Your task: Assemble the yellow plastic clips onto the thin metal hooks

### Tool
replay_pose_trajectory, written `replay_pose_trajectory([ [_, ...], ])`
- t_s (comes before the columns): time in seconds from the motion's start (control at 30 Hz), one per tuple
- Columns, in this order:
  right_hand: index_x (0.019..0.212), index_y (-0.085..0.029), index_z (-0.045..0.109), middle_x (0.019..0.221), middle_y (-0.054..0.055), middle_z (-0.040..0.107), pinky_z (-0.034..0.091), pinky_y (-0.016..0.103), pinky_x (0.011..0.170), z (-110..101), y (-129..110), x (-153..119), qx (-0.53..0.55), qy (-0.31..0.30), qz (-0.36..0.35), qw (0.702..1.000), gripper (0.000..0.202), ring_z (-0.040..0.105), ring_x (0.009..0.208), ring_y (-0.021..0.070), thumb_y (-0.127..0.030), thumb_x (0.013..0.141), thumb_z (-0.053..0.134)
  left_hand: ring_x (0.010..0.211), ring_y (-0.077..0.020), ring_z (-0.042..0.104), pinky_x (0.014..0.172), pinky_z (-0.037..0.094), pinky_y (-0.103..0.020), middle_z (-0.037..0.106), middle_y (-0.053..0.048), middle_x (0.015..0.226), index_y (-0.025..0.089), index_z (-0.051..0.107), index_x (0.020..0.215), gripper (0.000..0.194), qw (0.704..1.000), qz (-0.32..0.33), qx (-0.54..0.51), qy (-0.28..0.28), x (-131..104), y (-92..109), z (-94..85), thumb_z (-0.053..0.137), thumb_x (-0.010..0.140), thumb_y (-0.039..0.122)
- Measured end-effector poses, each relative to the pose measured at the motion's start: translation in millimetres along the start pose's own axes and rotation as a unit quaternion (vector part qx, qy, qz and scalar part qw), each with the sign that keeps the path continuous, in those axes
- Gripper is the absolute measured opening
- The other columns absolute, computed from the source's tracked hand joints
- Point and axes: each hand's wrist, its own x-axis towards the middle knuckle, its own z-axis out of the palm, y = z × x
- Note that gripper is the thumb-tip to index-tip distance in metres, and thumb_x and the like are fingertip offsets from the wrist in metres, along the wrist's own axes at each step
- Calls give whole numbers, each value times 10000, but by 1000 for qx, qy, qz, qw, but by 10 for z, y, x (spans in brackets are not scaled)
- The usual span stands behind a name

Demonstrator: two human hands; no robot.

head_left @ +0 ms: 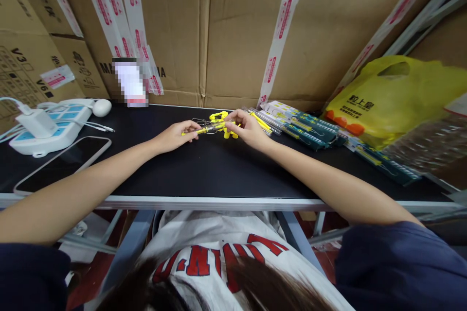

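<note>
Perhaps the weakest point is the grip: the left hand [182, 135] pinches one end of a slim yellow-and-clear rod [208, 129] between fingertips, while the right hand [250, 129] appears to pinch its other end, though the exact contact is too small to tell. The rod lies roughly level between the two hands, over the middle of the black table [219, 175]. If the two pulled unevenly, it could slip or bend. Yellow plastic parts [230, 134] sit right by the right fingers, so a loose knuckle could knock them aside; thin wire pieces [199, 121] behind the rod might snag it. Clear tubes [268, 124] lie just beyond the right hand, and a backward sweep could set them rolling into the stacked packages [306, 129].
</note>
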Motion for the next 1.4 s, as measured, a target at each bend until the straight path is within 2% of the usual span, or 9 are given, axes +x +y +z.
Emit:
replay_pose_trajectory([
  [0.13,932,-187,560,744,7,638,454,274,605,-19,-3,7,6,4,8,1000,419,591,642,118,-569,811,682,867,-180,654,872,506,-376,716,-91,969,133,596,1130,383,1000,16,24,-3,38,-46,1,534,894,428],
  [0.33,928,-192,577,776,11,649,465,271,603,-33,10,14,12,21,7,1000,424,615,668,123,-567,784,715,1088,-214,656,1009,460,-394,711,-116,1134,156,563,1097,355,999,45,-1,-16,92,-51,38,536,912,458],
  [0.47,931,-195,582,790,7,650,480,275,620,-24,19,19,27,30,13,999,446,611,667,119,-579,761,732,1041,-205,664,987,472,-379,713,-104,1090,155,574,1109,344,999,49,15,8,77,-43,37,542,912,435],
  [0.57,945,-192,586,761,-1,632,483,272,631,-19,12,23,52,42,15,998,462,597,661,112,-589,758,731,911,-181,663,887,504,-344,702,-84,1009,151,572,1132,358,998,47,28,26,61,-29,33,523,916,432],
  [0.7,963,-196,579,758,-5,619,484,268,621,-30,-23,18,80,46,35,995,465,572,653,107,-585,759,733,800,-151,613,789,490,-296,664,-50,934,163,548,1166,362,997,45,68,16,43,9,33,449,942,429],
  [0.83,983,-205,581,759,1,611,446,259,549,-45,-60,4,79,43,66,994,465,542,627,109,-592,767,722,841,-170,590,826,457,-306,641,-46,929,164,554,1120,345,989,56,137,-17,19,78,36,386,951,414],
  [0.97,981,-215,587,736,0,611,428,259,522,-49,-51,2,78,48,74,993,459,531,608,113,-596,764,723,893,-195,591,869,442,-312,639,-66,983,163,543,1149,351,982,55,180,-12,-2,142,58,362,956,393],
  [1.3,949,-200,608,708,-5,623,409,238,504,-47,-32,13,108,64,90,988,458,523,587,99,-568,724,764,1067,-213,593,959,416,-295,630,-87,1226,166,536,1225,404,985,49,164,-4,-3,156,52,371,961,423],
  [1.4,942,-192,611,700,-10,604,406,233,500,-47,-53,11,128,68,88,986,452,514,583,93,-545,716,782,1009,-201,597,935,422,-299,643,-83,1176,163,538,1228,412,988,50,149,-1,-5,146,49,381,959,434],
])
